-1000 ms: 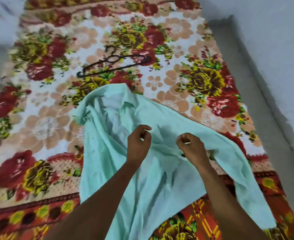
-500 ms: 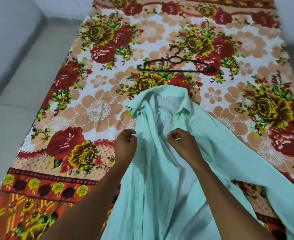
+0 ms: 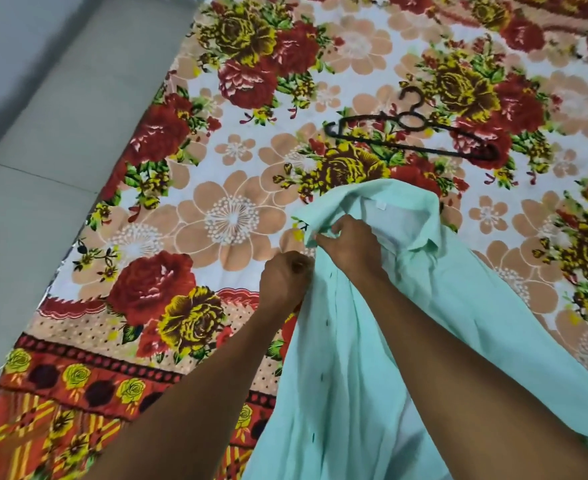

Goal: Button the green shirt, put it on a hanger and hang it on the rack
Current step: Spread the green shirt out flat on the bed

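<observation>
Beyond the shirt (image 3: 458,306), a hanger (image 3: 413,133)

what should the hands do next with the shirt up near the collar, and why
Probably bring the two front edges together and fasten the top button. The right hand pinches the green shirt just below the collar, the left hand grips the front edge beside it, and the front looks open. The black hanger lies untouched on the floral blanket, so hanging likely comes later.
</observation>
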